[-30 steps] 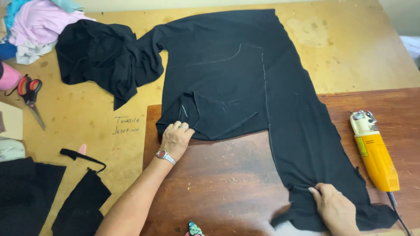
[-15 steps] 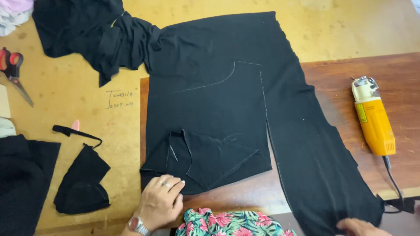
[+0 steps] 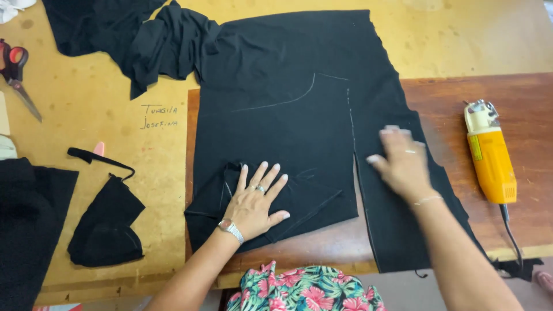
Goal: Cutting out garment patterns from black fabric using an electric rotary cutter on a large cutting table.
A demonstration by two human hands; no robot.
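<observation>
We press our left hand [image 3: 253, 201], grip spread flat, on the black fabric [image 3: 276, 115]; our right hand [image 3: 403, 164], grip spread too, rests near the yellow cutter [image 3: 489, 158]

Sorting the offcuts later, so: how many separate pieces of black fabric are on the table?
4: the big chalk-marked piece under both hands, a bunched piece top left, a small scrap left, and one at the left edge. More may lie outside view.
</observation>
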